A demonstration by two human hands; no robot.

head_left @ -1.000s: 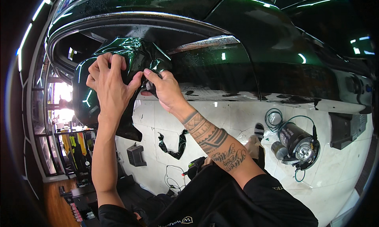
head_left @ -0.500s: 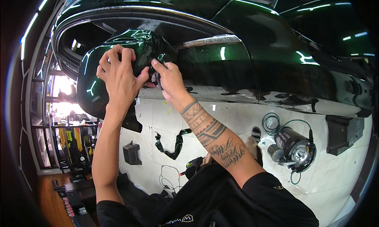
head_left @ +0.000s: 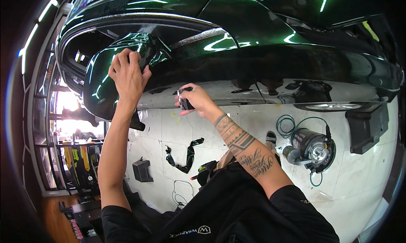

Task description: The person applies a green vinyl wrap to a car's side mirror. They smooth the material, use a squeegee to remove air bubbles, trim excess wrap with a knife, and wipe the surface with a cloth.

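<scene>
A side mirror (head_left: 95,88) of a dark green car is draped with glossy green wrap film (head_left: 141,42), wrinkled at the top and loose along its right edge. My left hand (head_left: 129,80) lies over the mirror, its bent fingers gripping the film and its fingertips partly hidden. Apart from the mirror, low in front of the door, my right hand (head_left: 198,100) holds a small black flat tool (head_left: 185,98) with a shiny pale edge, its exact kind unclear.
The car's door (head_left: 203,69) spans the view ahead. On the pale floor lie a curled green film strip (head_left: 185,165), a black box-like step (head_left: 142,170), a black canister (head_left: 311,146) with a green hose (head_left: 287,124), and another dark step (head_left: 367,129). A shelf rack (head_left: 80,158) stands left.
My right hand has left the film edge by the mirror and moved right and down, bringing the small black tool into view. My left hand stays on the mirror.
</scene>
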